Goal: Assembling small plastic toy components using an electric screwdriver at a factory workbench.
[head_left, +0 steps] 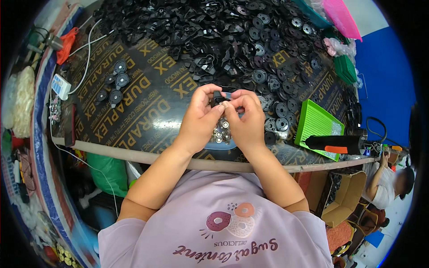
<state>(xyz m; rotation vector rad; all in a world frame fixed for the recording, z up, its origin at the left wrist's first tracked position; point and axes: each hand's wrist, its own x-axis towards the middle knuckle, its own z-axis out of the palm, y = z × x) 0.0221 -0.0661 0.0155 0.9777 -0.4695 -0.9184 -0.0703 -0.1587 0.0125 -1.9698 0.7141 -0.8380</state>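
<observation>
Black plastic shows at the fingertips: a small part point(218, 95) is up over a blue tray point(218, 146) of round metal pieces point(221, 134). The left hand point(201, 118) has its grip closed on the part; the right hand point(246, 118) bends its fingers in against it, though whether that grip pinches anything is hidden. Dark parts point(156, 27) heap the far side of the surface point(152, 134), and a light green basket point(305, 118) stands at right.

You are stationed in what appears to be an assembly workshop, as indicated by the bench point(154, 123), heaped black parts point(178, 33), green tray point(304, 119), open carton point(354, 196) and another person point(380, 182).
</observation>
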